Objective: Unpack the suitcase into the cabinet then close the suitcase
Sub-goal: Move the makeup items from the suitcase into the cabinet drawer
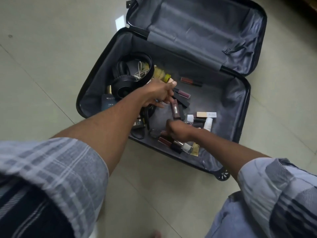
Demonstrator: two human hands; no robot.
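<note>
A dark suitcase [243, 107] lies open on the floor, its lid [202, 31] laid back and empty. The near half holds black headphones [127, 83] with a white cable, a yellow bottle [160, 73], a dark perfume box [108, 102] and several small cosmetic tubes and bottles [205, 117]. My left hand [157, 93] reaches in beside the headphones, its curled fingers gripping cosmetic tubes, one with a pale cap by the thumb. My right hand [178, 132] is lower, fingers curled down round a dark red cosmetic tube among the others. No cabinet is in view.
Pale tiled floor [51, 66] surrounds the suitcase. A suitcase wheel [223, 175] sticks out at the near right corner. My checked sleeves and knees fill the bottom of the view.
</note>
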